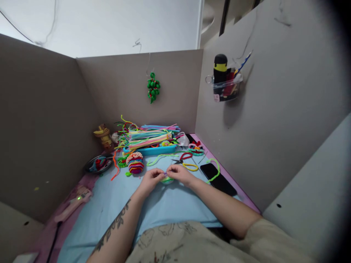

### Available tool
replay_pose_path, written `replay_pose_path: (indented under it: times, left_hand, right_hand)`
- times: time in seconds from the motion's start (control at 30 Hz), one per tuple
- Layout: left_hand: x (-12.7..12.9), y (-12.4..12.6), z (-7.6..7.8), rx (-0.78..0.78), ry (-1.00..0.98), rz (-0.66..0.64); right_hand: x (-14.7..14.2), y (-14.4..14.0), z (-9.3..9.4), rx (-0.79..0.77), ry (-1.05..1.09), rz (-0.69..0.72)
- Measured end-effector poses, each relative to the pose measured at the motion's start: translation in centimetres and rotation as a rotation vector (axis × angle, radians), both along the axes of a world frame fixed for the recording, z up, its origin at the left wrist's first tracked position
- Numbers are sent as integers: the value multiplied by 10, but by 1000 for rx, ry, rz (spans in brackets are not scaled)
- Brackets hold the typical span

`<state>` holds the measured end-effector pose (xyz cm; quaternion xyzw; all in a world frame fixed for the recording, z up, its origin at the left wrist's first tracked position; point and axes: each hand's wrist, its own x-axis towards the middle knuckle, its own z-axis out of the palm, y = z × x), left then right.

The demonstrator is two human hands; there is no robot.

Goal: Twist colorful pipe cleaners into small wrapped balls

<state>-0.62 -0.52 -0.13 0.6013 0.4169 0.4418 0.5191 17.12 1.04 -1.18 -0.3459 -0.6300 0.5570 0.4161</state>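
Observation:
My left hand (152, 179) and my right hand (179, 173) meet over the blue cloth, fingertips pinched together. Between them shows a short bit of purple pipe cleaner (165, 173). Just beneath the fingers is a small light-green fuzzy piece (166, 180), partly covered by the hands. Left of my hands stands a striped pipe-cleaner figure (135, 163) with a peach curly top. Beyond my right hand lie scissors (189, 166) with red and yellow handles, and a bright green pipe cleaner (161, 156) is stretched behind the hands.
Bundled pipe cleaners (149, 138) lie over a blue tray (153, 150) at the back. A black phone (218, 179) rests at right, a dark bowl (99, 164) and pink glue gun (75, 202) at left. Grey panels (172, 91) enclose the table; a bin (227, 89) hangs on the right one.

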Motion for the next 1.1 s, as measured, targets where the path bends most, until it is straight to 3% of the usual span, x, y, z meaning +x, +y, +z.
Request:
replay_pose_path:
  times: [0.13, 0.3, 0.4, 0.77, 1.1]
  left_hand:
    - [-2, 0, 4, 104, 45, 84]
    - [-5, -3, 4, 573, 307, 215]
    - [-4, -4, 0, 702, 461, 202]
    - [-8, -2, 0, 823, 571, 111]
    - [-5, -2, 3, 697, 412, 192]
  right_hand:
    - [1, 2, -1, -17, 26, -23]
    - [-1, 1, 1, -57, 103, -72]
    - [-3, -1, 1, -42, 95, -79]
    - [-1, 4, -4, -126, 149, -1]
    - [4, 6, 2, -173, 176, -47]
